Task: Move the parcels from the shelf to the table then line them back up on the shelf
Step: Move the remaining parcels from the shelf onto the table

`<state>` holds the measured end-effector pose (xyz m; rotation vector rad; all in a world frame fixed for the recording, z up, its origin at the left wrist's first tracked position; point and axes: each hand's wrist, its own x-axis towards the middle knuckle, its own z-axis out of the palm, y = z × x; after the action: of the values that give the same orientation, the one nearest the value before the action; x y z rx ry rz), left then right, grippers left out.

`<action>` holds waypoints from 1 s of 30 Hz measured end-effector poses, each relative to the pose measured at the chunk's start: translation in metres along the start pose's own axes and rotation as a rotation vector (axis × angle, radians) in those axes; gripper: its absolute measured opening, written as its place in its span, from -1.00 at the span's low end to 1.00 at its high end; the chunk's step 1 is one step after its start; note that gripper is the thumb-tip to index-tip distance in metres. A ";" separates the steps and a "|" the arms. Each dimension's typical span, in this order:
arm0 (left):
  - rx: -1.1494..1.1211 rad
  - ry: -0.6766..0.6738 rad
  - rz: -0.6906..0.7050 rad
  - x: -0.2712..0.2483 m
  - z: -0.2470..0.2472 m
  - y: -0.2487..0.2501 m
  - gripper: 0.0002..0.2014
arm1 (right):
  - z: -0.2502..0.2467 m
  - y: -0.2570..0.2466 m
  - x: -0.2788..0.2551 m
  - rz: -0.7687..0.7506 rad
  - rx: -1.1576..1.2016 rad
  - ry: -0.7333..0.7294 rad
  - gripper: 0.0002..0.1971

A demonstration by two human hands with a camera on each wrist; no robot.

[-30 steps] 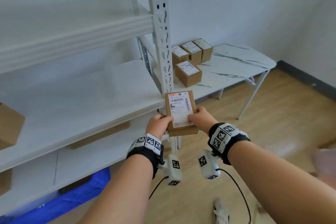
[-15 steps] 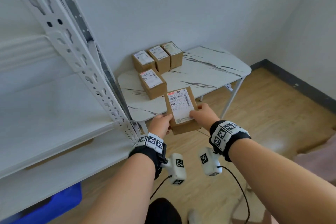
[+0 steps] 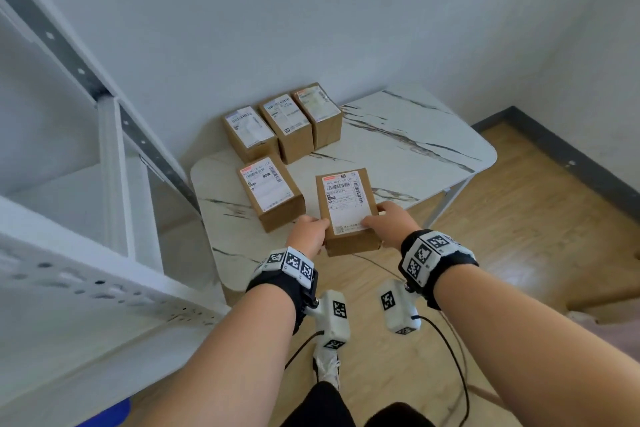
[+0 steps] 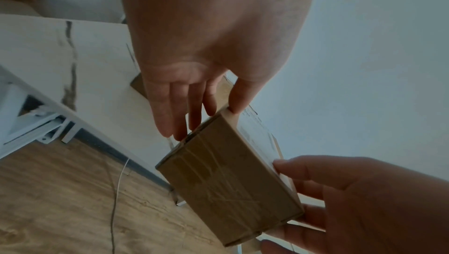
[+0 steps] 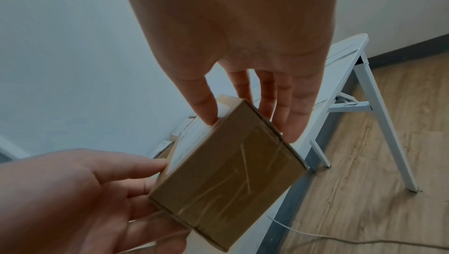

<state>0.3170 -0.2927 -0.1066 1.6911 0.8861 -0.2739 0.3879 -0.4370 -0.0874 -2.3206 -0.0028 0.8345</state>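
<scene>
A brown cardboard parcel [image 3: 347, 208] with a white printed shipping label on its upper face was held between both hands in the lower middle of the head view, over the near edge of the white marble-patterned tabletop [image 3: 408, 149]; whether it already touched that surface could not be told. The left hand [image 3: 309, 230] clasped its left side, thumb on the top edge and fingers [image 4: 167, 112] reaching along the side and underneath. The right hand [image 3: 389, 222] clasped the right side the same way, thumb pressing the label and fingers [image 5: 289, 104] lying down the far side. In both wrist views the parcel's near end face showed clear tape across the cardboard.

Four more brown cardboard parcels lay on the tabletop, each with a white label upward, so five were in view altogether. Three stood close side by side in a row [image 3: 282, 125] near the wall, at the centre of the frame. The fourth parcel [image 3: 272, 192] lay alone in front of that row, just left of the held one and apart from it.

A white metal shelf unit [image 3: 114, 184] with perforated uprights filled the left of the frame; no parcel showed on the part in view. Each wrist carried a black band with square black-and-white markers [image 3: 289, 262]. Light wooden flooring [image 3: 536, 236] spread across the lower right.
</scene>
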 end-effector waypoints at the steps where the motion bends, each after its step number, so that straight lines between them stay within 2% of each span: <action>1: 0.014 -0.007 0.002 0.009 0.000 0.007 -0.75 | -0.003 -0.003 0.011 -0.004 0.000 0.004 -0.59; 4: 0.057 -0.035 -0.008 0.034 -0.001 0.019 -0.72 | -0.008 -0.014 0.036 -0.014 -0.009 0.003 -0.57; 7: 0.059 -0.045 -0.049 0.051 -0.004 0.026 -0.80 | -0.012 -0.025 0.058 -0.015 -0.034 -0.027 -0.54; 10: 0.021 0.003 -0.066 0.067 -0.011 0.034 -0.90 | -0.015 -0.041 0.082 -0.031 -0.053 -0.058 -0.54; 12: -0.084 0.045 -0.095 0.073 -0.012 0.039 -0.78 | -0.015 -0.050 0.097 -0.063 -0.046 -0.087 -0.53; 13: -0.149 0.068 -0.113 0.073 -0.013 0.042 -0.76 | -0.015 -0.054 0.103 -0.075 -0.036 -0.111 -0.52; 16: -0.274 0.150 -0.129 0.074 -0.017 0.047 -0.90 | -0.013 -0.061 0.117 -0.122 -0.025 -0.189 -0.50; 19: -0.289 0.150 -0.129 0.070 -0.017 0.052 -0.80 | -0.018 -0.065 0.125 -0.183 -0.056 -0.271 -0.45; 21: -0.313 0.206 -0.131 0.069 -0.015 0.051 -0.78 | -0.024 -0.067 0.128 -0.215 -0.097 -0.296 -0.44; 24: -0.387 0.314 -0.141 0.063 -0.013 0.048 -0.81 | -0.033 -0.071 0.128 -0.276 -0.166 -0.302 -0.55; 26: -0.395 0.337 -0.133 0.053 -0.012 0.048 -0.88 | -0.038 -0.075 0.124 -0.338 -0.201 -0.302 -0.56; 28: -0.375 0.387 -0.134 0.039 -0.010 0.046 -0.84 | -0.041 -0.080 0.118 -0.413 -0.245 -0.311 -0.54; 30: -0.370 0.442 -0.152 0.024 -0.010 0.041 -0.88 | -0.040 -0.086 0.110 -0.481 -0.280 -0.335 -0.60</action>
<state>0.3582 -0.2770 -0.0880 1.3574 1.3063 0.1667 0.5160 -0.3694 -0.0758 -2.2513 -0.8350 0.9995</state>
